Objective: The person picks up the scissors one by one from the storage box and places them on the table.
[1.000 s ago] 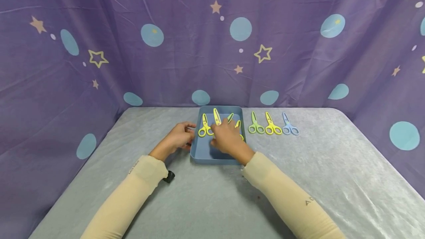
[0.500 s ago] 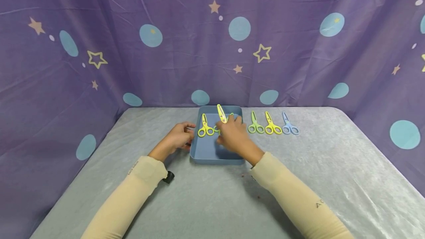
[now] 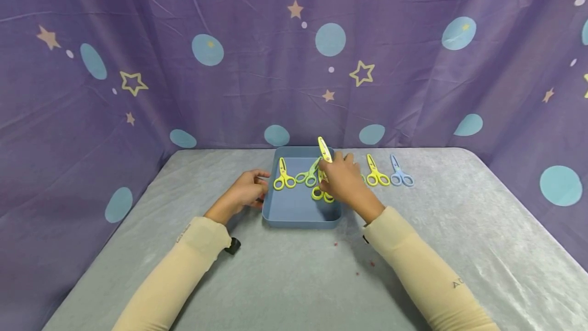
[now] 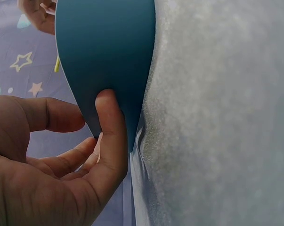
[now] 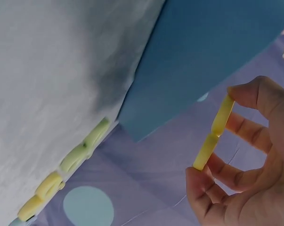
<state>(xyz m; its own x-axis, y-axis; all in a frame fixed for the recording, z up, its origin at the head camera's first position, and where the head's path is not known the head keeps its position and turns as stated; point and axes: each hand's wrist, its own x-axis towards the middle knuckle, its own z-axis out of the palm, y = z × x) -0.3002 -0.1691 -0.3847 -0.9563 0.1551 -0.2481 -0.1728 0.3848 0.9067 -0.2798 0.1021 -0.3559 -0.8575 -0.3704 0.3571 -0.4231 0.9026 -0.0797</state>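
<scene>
Tray (image 3: 301, 223): is standing mid-frame on the counter (image 3: 275, 280).
In tray: left scissors (image 3: 284, 174), middle scissors (image 3: 310, 173), right scissors (image 3: 323, 195) are lying.
Left hand (image 3: 245, 189): is touching the tray's left wall.
Right hand (image 3: 345, 181): is holding raised scissors (image 3: 324, 148) over the tray's right wall.
Right of tray: inner scissors (image 5: 87, 145), central scissors (image 3: 374, 169), outer scissors (image 3: 397, 168) are lying in a row.
Curtain (image 3: 262, 91): is hanging behind, upper frame.

The head camera is looking forward and down at the blue tray (image 3: 300, 223) from farthest off. Turned sideways, the left-wrist camera is closely facing its outer wall; the right-wrist camera is peering past its right side. Head and right-wrist views are sharing yellow scissors (image 3: 375, 171) right of the tray.
</scene>
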